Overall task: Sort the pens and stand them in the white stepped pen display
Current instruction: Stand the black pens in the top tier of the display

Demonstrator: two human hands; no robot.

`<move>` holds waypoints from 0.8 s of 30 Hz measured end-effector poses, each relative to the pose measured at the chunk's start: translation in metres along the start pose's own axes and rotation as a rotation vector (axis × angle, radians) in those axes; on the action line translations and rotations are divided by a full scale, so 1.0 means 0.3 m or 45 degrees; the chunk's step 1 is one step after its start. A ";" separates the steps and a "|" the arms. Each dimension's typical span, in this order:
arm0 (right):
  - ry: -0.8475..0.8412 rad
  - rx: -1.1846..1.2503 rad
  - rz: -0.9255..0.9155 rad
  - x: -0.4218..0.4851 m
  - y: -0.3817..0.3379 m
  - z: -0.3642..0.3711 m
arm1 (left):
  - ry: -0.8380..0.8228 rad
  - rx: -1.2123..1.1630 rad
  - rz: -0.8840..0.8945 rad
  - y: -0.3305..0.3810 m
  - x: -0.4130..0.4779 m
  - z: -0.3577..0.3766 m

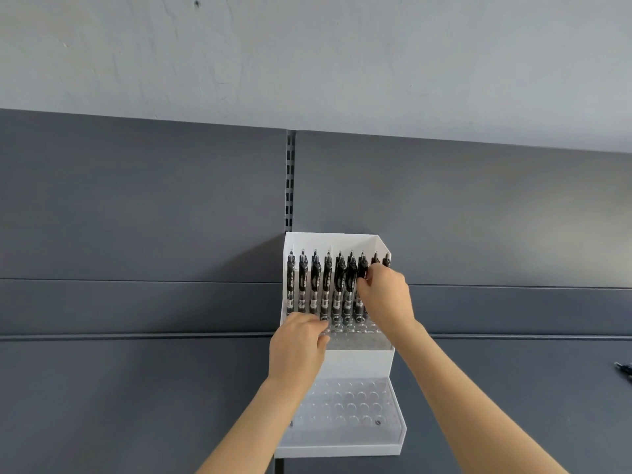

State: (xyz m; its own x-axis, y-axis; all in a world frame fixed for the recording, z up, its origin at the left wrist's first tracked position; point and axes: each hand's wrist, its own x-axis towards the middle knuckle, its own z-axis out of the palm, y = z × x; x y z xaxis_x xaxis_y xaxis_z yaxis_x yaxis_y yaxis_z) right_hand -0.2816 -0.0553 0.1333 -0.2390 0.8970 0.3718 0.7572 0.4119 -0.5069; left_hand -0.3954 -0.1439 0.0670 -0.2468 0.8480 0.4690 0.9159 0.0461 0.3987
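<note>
Several black pens [314, 282] stand in white display [355, 367]; right hand [386, 295] pinches one, left hand [297, 343] seemingly flat.

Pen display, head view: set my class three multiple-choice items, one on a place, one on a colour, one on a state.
1. On which step of the display do the pens stand?
A. top
B. bottom
C. both
2. What colour are the pens?
A. red
B. black
C. blue
3. What is the right hand doing?
A. lying flat on the bottom step
B. hanging open
C. pinching a pen

Answers: 1 A, the row stands in the top step and no pen stands in the bottom holes; 2 B, every barrel is black; 3 C, its fingertips close on a pen near the row's right end.
</note>
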 end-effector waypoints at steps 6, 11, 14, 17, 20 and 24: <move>0.013 0.035 0.083 -0.009 0.002 0.005 | 0.003 -0.022 0.008 -0.002 -0.001 0.003; 0.027 0.024 0.112 -0.018 0.001 0.005 | 0.003 -0.032 0.005 -0.003 -0.003 0.002; 0.016 0.042 0.116 -0.019 0.001 0.003 | 0.003 -0.022 -0.011 0.004 -0.007 0.003; -0.020 0.156 0.110 -0.039 0.004 -0.003 | 0.030 0.001 -0.018 0.005 -0.007 0.007; -0.036 0.299 0.077 -0.110 0.052 -0.020 | 0.041 -0.004 -0.043 0.011 -0.012 0.006; 0.004 0.376 0.099 -0.255 0.205 -0.068 | 0.056 0.064 -0.084 0.021 -0.007 0.000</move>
State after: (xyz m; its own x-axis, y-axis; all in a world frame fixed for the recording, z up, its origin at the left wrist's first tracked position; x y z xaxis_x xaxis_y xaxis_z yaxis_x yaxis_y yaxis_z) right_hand -0.2045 -0.1019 0.0894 -0.1849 0.9274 0.3252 0.5637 0.3711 -0.7379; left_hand -0.3891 -0.1454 0.0686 -0.3200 0.8183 0.4776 0.9117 0.1288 0.3902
